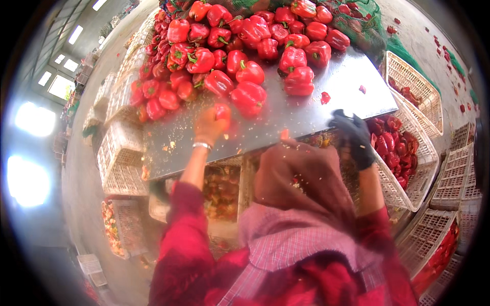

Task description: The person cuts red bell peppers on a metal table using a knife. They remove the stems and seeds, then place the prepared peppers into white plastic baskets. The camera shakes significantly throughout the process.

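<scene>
My left hand (208,124), blurred and with a band at the wrist, closes around a red bell pepper (222,114) over the metal tabletop (183,141). In a dark glove, my right hand (354,135) is at the table's near right edge, close to a crate of red peppers (394,149). Motion blur hides whether its fingers hold anything. A large heap of whole red bell peppers (218,46) covers the far side of the table. One big pepper (249,98) lies just right of my left hand. Small red pieces (325,98) and pale seeds are scattered on the metal.
Under the table's front edge, a crate (245,187) stands beside blurred red and yellow scraps (221,191). Stacked plastic crates (124,153) line the left side; more crates (453,176) stand at right. Green netting (363,30) lies at the far right corner. Apron cloth (302,176) hangs before me.
</scene>
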Demonstrator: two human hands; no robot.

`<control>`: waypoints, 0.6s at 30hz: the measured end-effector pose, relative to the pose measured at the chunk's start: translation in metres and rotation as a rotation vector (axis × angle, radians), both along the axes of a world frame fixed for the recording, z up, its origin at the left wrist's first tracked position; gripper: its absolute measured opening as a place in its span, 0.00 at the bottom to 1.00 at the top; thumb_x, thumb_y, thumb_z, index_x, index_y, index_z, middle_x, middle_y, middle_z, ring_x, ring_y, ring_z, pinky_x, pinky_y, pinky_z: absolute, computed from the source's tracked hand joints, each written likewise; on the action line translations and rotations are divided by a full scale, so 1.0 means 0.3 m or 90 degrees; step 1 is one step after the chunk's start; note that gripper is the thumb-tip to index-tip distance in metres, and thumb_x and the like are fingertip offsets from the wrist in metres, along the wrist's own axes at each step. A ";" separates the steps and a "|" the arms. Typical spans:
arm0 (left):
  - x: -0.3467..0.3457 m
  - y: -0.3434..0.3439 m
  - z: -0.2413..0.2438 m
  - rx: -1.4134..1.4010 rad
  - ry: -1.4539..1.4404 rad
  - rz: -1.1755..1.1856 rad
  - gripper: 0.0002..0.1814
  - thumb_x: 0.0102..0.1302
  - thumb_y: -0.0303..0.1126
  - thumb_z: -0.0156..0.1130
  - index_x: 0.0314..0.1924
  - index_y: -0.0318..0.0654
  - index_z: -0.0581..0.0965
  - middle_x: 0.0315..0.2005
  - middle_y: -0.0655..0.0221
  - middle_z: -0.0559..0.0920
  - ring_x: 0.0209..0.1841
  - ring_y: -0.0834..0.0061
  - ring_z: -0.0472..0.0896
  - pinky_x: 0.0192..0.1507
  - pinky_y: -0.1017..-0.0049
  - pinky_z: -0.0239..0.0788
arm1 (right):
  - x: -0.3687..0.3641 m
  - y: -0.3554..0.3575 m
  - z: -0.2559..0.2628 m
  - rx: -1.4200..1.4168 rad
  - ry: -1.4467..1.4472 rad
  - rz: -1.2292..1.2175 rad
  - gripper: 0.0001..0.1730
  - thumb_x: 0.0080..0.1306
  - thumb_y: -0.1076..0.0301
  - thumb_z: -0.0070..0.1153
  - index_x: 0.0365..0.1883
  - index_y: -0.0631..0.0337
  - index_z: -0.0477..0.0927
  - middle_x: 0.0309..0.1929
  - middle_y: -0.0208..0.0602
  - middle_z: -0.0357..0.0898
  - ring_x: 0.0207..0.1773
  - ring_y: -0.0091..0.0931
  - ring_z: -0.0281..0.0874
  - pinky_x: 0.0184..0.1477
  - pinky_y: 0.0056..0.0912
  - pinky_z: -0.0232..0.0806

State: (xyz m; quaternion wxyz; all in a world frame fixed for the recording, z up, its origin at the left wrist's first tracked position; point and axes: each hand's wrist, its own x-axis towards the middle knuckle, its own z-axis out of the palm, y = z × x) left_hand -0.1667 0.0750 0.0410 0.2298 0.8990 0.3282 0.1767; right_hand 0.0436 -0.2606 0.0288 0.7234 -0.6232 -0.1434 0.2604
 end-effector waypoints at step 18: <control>0.071 -0.488 0.328 -0.445 -0.120 -0.509 0.17 0.60 0.20 0.60 0.50 0.34 0.73 0.39 0.71 0.79 0.42 0.84 0.76 0.44 0.80 0.69 | -0.143 0.235 0.003 0.181 0.327 0.364 0.27 0.66 0.46 0.50 0.46 0.63 0.75 0.30 0.36 0.81 0.17 0.19 0.71 0.15 0.16 0.62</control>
